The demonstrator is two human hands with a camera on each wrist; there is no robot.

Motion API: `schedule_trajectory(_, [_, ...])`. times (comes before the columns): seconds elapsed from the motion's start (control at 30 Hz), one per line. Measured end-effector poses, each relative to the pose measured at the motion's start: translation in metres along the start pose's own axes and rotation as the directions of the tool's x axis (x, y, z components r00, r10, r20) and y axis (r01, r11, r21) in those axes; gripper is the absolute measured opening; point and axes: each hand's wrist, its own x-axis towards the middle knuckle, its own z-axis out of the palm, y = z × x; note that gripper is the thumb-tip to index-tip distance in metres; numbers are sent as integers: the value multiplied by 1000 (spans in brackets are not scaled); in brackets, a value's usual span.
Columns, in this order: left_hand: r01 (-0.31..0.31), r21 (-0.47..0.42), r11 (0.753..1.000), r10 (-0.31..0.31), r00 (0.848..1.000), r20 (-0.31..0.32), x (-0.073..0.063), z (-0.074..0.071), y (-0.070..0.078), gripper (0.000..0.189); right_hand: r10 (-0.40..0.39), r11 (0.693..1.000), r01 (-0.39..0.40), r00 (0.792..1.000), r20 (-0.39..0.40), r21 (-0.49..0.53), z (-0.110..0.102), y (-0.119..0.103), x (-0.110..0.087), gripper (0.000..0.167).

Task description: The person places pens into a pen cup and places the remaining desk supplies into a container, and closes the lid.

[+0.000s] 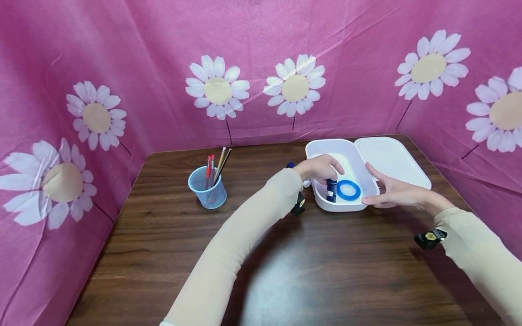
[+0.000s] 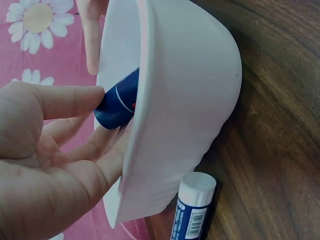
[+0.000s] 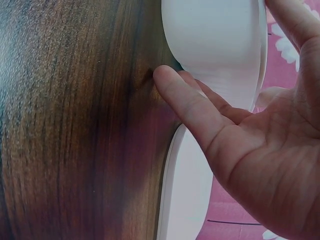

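Note:
My left hand (image 1: 320,167) reaches into a white plastic box (image 1: 363,170) and pinches a dark blue glue stick (image 2: 119,100) between thumb and fingers. In the left wrist view the box rim hides part of this stick. Beside the stick, a blue tape roll (image 1: 348,190) lies flat on the box floor. My right hand (image 1: 393,192) touches the box's right side with fingers extended and spread. Outside the box's left wall, a second glue stick (image 2: 195,210) with a white cap rests on the table; the left wrist partly covers it in the head view.
A white lid (image 1: 393,160) lies to the right of the box, near the table's back edge. On the left stands a light blue mesh cup (image 1: 210,194) with red pens (image 1: 209,170) and thin sticks. A pink flowered curtain (image 1: 257,40) surrounds the wooden table (image 1: 163,253).

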Motion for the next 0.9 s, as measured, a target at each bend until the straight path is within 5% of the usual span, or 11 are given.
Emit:
schedule_trajectory(0.47, [163,-55,985,-169,975,-142,17,6,10,16,1,998,-2,1000,-23,-63,-1,-1,-2,114])
schedule_trajectory(0.63, [205,-34,978,-208,973,-97,23,9,11,9,-6,999,4,1000,-23,-53,-1,1,-1,115])
schedule_trajectory(0.9, [307,134,942,-304,952,-38,25,11,21,6,-10,999,9,1000,-17,-43,-1,0,0,115])
